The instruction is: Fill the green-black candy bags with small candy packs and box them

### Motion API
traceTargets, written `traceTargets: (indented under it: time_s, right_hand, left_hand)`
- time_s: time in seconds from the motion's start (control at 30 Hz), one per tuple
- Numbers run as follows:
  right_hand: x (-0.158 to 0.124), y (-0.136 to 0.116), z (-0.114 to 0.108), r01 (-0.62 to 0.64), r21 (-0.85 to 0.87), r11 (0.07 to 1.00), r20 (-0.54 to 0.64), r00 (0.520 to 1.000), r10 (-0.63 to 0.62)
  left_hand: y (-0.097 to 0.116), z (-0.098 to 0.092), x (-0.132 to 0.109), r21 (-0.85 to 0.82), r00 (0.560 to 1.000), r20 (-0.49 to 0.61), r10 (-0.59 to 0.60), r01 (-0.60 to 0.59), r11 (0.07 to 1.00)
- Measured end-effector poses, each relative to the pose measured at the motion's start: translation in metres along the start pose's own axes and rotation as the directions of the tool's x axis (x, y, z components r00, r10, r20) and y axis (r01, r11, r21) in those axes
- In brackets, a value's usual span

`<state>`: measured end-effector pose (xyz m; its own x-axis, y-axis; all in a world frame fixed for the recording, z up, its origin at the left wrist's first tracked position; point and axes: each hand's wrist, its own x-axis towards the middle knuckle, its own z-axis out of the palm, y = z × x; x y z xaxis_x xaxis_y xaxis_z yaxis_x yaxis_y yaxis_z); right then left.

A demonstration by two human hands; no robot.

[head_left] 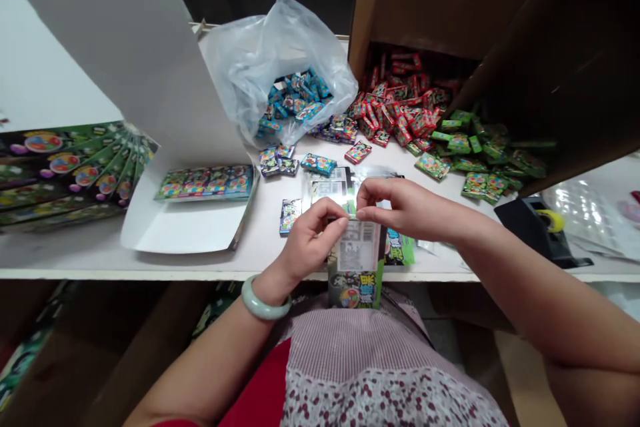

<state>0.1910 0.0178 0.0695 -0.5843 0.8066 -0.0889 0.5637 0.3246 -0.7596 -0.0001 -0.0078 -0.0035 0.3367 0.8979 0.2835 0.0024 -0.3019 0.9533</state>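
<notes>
My left hand [316, 235] and my right hand [387, 203] meet over the table's front edge. Both pinch the top edge of a flat printed packet [356, 257], which hangs down in front of the apron; its panel has a barcode and colourful lettering. Behind my fingers lie more flat packets [333, 185], partly covered by the hands. A green-edged packet [397, 247] rests just right of the held one. Left of my left hand stands a small purple and white box [290, 213]. What is inside the held packet is hidden.
Behind are a clear plastic bag [240, 60] of small blue boxes [300, 97], purple boxes [277, 161], a heap of red boxes [400, 103] spilling from a carton [425, 7], and green boxes [480, 147]. A tape dispenser [533, 227] stands right, an open display box [180, 230] left.
</notes>
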Motion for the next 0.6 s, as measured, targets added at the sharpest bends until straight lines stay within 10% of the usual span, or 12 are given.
traceTargets:
  time_s: [0.4,0.6]
  right_hand:
    - [0.009,0.003,-0.005,-0.065,-0.060,0.996,0.068,0.995,0.069]
    - [0.021,0.023,-0.007,-0.280,0.286,0.916,0.300,0.934,0.192]
  left_hand:
    - [-0.008,0.009,0.005,0.051,0.998,-0.058,0.016,-0.013,0.999]
    - [-0.006,0.003,0.003,0.227,0.991,-0.025,0.133,-0.124,0.966]
